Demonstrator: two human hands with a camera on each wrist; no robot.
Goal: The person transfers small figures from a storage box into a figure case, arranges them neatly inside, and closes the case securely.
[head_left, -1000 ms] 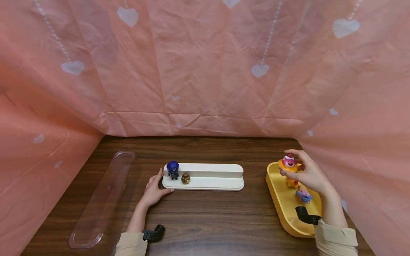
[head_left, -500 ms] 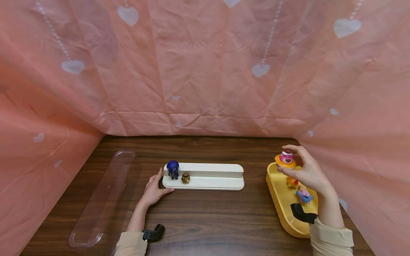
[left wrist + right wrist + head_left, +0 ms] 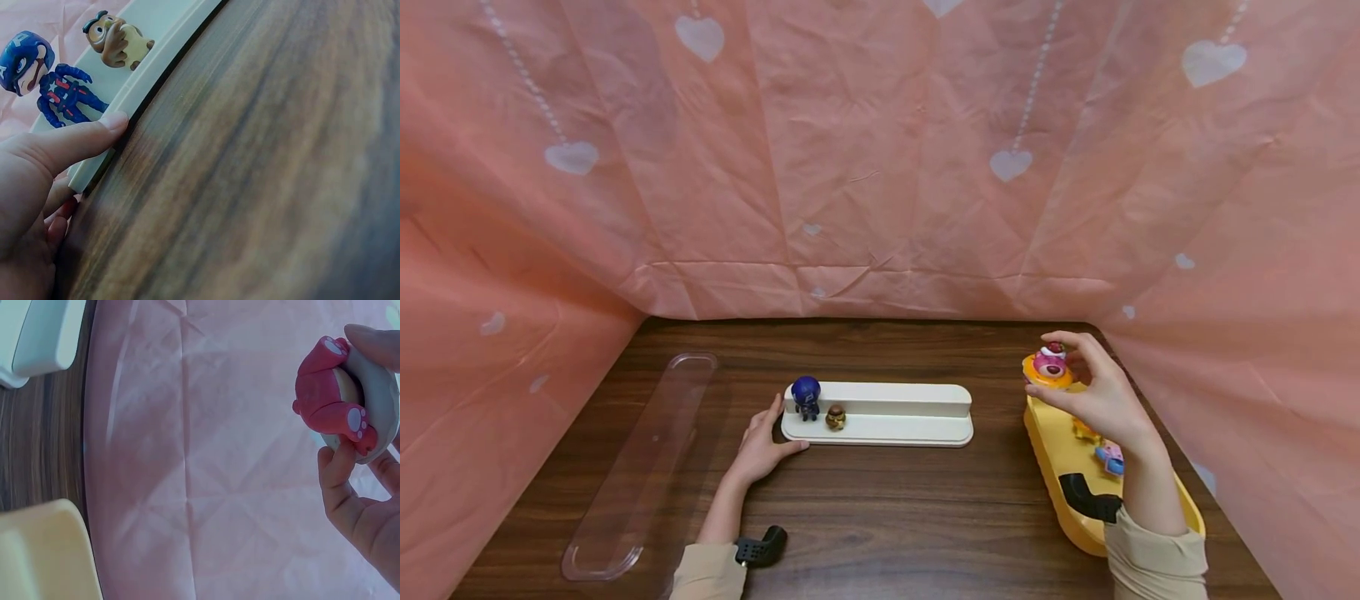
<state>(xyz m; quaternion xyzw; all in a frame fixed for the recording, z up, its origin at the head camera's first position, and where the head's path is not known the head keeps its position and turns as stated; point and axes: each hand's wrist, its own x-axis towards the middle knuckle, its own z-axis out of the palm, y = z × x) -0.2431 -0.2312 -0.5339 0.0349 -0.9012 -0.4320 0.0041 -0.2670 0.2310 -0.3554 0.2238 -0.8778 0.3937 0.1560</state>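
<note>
Thumb and fingers of my right hand (image 3: 1105, 404) grip a pink bear figurine (image 3: 1049, 367) with a yellow-orange ring and a strawberry-like top, above the far end of the yellow bin (image 3: 1051, 467). The right wrist view shows the figurine's pink legs (image 3: 331, 394). My left hand (image 3: 758, 454) holds the left end of a white stepped display stand (image 3: 910, 429), thumb on its front rim. A blue-helmeted figurine (image 3: 806, 397) stands at that end, with a small brown owl figurine (image 3: 115, 40) beside it on the lower step.
Inside the bin lie a pink-and-blue figurine (image 3: 1109, 458) and a yellow-orange one (image 3: 1085, 430), partly hidden by my right hand and arm. A long clear plastic cover (image 3: 643, 467) lies at the table's left. Pink fabric (image 3: 880, 167) hangs around the table.
My right hand has lifted the bear figurine and carried it left, from over the bin's inside to its far left rim. My left hand stays at the stand.
</note>
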